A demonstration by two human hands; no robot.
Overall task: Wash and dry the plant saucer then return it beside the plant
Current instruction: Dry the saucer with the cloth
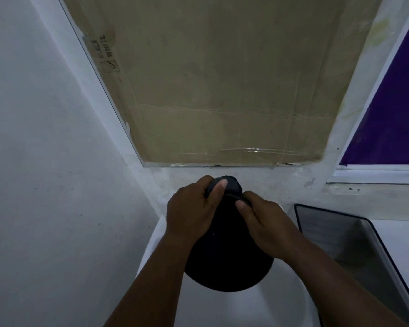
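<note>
Two hands held a black plant saucer over a white basin.

The left hand [194, 206] and right hand [267, 223] each pinched the plant saucer [227, 263] at its far rim; the disc hung below their fingers, above the basin [281, 303].

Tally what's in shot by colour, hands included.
Black: 1, saucer
White: 1, basin
Brown: 1, cardboard
Grey: 1, tray
Purple: 1, panel
Hands: 2, left hand, right hand, both gripping the saucer
Total: 7
</note>
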